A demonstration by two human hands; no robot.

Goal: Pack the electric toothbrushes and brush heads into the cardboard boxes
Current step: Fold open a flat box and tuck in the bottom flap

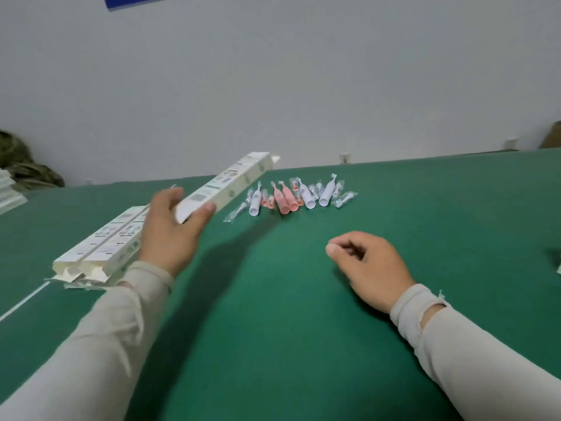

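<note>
We see the electric toothbrushes lying in a loose row toward the far middle of the green bench (303, 299): two pink toothbrushes (287, 199) side by side at the centre, a white toothbrush (255, 202) to their left and two more white ones (315, 196) to their right. Brush heads in clear wrappers (343, 199) are scattered among and beside them, some with orange parts (267, 202).

Our left hand (170, 232) is raised above the bench, its grip closed around the near end of a long white cardboard box (226, 185), thumb on one side and fingers on the other; the box slants up and away, its far end above the left end of the row. Just left of that hand, more boxes (97, 247) lie flat together on the bench, end flaps open toward us.

Our right hand (367, 265) rests on the bench nearer to us, well apart from the toothbrushes, fingers loosely curled and holding nothing. Both arms wear pale sleeves (455, 344). A grey wall (273, 86) stands behind.
</note>
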